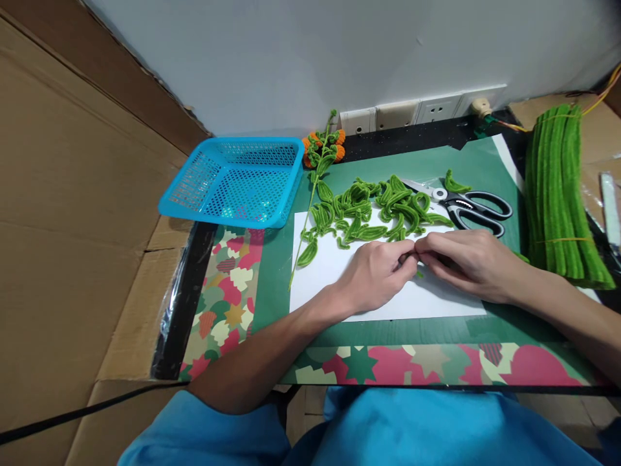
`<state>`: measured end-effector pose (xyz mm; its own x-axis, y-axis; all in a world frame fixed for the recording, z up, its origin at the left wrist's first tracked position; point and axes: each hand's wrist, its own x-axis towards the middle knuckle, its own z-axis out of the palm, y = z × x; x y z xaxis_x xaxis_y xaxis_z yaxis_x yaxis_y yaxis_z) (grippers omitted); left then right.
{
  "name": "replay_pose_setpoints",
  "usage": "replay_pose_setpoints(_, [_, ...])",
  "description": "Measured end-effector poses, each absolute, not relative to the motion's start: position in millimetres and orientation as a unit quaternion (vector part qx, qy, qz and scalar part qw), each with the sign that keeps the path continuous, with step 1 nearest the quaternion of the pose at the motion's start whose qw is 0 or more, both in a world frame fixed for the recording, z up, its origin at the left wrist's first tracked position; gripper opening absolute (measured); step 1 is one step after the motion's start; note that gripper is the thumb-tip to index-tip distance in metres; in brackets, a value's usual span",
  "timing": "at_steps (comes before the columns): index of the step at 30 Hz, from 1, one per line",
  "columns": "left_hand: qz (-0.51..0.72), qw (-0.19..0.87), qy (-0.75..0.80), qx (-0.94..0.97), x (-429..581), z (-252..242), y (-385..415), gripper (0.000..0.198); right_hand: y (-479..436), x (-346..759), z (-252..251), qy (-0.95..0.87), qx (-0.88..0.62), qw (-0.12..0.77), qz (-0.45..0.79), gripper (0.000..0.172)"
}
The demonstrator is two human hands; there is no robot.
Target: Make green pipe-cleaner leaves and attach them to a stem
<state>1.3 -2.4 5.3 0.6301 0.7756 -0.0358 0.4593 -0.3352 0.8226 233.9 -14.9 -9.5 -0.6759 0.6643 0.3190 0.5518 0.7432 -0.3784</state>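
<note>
My left hand (376, 272) and my right hand (460, 259) meet fingertip to fingertip over a white sheet of paper (334, 272). Between the fingertips they pinch a small green pipe-cleaner piece (418, 273), mostly hidden by the fingers. Just beyond the hands lies a pile of bent green pipe-cleaner leaves (378, 210). A long green stem with leaves (313, 213) lies along the paper's left edge, its top reaching orange pipe-cleaner flowers (323, 145).
Black-handled scissors (466, 206) lie behind my right hand. A bundle of straight green pipe cleaners (557, 188) sits at the right. An empty blue mesh basket (237, 181) stands at the back left. Cardboard (72, 226) lines the left side; wall sockets (422, 110) are behind.
</note>
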Motion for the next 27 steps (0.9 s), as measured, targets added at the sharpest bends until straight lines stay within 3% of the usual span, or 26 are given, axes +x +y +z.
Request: replay_pose_setpoints(27, [0.179, 0.432, 0.389, 0.794, 1.2, 7.1, -3.0, 0.023, -15.8, 234.2, -8.2, -0.899, -0.343, 0.229, 0.149, 0.015])
